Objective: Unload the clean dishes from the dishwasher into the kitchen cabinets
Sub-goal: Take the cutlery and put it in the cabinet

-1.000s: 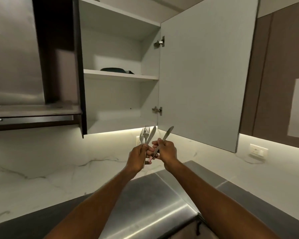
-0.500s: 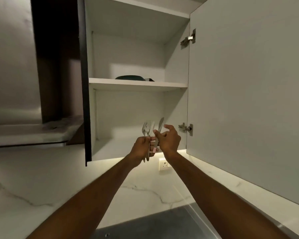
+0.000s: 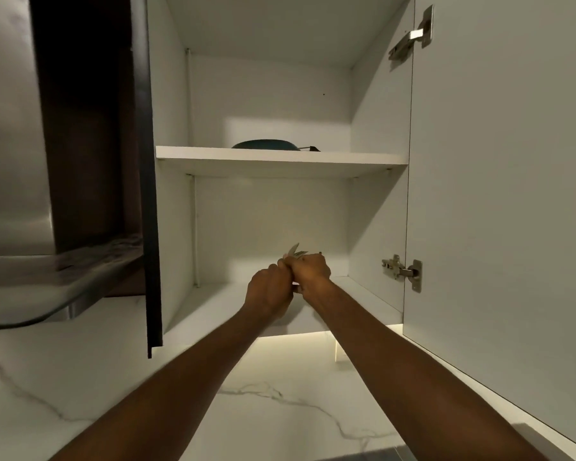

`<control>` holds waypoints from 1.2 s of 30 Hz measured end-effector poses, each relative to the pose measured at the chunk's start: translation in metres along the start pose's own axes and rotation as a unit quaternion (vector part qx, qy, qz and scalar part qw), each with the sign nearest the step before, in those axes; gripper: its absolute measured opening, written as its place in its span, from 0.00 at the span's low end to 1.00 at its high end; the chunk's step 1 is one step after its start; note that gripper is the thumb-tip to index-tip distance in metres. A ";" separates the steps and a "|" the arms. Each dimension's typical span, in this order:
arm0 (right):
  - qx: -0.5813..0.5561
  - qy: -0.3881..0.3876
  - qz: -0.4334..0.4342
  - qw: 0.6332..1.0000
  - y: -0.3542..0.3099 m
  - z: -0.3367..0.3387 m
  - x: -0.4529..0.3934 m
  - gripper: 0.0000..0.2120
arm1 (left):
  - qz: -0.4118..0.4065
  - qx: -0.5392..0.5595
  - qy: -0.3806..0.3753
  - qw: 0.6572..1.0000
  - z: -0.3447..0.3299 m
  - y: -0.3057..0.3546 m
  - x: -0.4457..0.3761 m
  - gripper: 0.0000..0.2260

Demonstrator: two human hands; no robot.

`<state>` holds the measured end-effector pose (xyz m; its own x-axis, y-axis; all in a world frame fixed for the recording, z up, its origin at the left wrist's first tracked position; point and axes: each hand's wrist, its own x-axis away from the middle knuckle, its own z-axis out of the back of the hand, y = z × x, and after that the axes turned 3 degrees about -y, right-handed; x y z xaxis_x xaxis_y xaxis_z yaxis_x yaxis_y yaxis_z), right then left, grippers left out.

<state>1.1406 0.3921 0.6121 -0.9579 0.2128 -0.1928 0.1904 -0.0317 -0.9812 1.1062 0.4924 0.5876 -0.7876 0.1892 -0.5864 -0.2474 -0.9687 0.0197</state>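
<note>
Head view, centre of frame: left hand (image 3: 269, 292) and right hand (image 3: 310, 270) touch, both curled round a bundle of cutlery (image 3: 295, 252) (tips blurred) over the open cabinet's bottom shelf (image 3: 213, 307); a dark pan (image 3: 266, 144) sits on the shelf above.

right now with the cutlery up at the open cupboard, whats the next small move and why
Probably lower the cutlery onto the bottom shelf: both hands, left hand and right hand, grip it just above that shelf, and the pan sits on the shelf above.
</note>
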 end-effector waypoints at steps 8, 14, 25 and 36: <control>-0.182 -0.082 -0.103 0.974 0.009 0.015 -0.026 0.08 | 0.187 0.417 -0.152 0.876 -0.011 -0.003 -0.043 0.07; -0.068 0.026 -0.024 0.997 0.014 0.045 -0.051 0.04 | 0.257 0.531 -0.173 0.789 -0.020 0.004 -0.051 0.09; 0.328 0.104 0.141 0.928 0.068 0.110 -0.074 0.12 | 0.113 0.041 -0.086 0.989 -0.060 -0.017 -0.034 0.13; 0.418 0.001 0.149 0.896 0.065 0.099 -0.064 0.05 | 0.108 0.031 -0.075 0.991 -0.068 -0.023 -0.037 0.12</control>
<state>1.1929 0.2802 0.5599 -0.8909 0.0757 -0.4479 0.2088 -0.8075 -0.5517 1.1796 0.4967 0.5536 -0.8994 0.0052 -0.4371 -0.0947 -0.9785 0.1833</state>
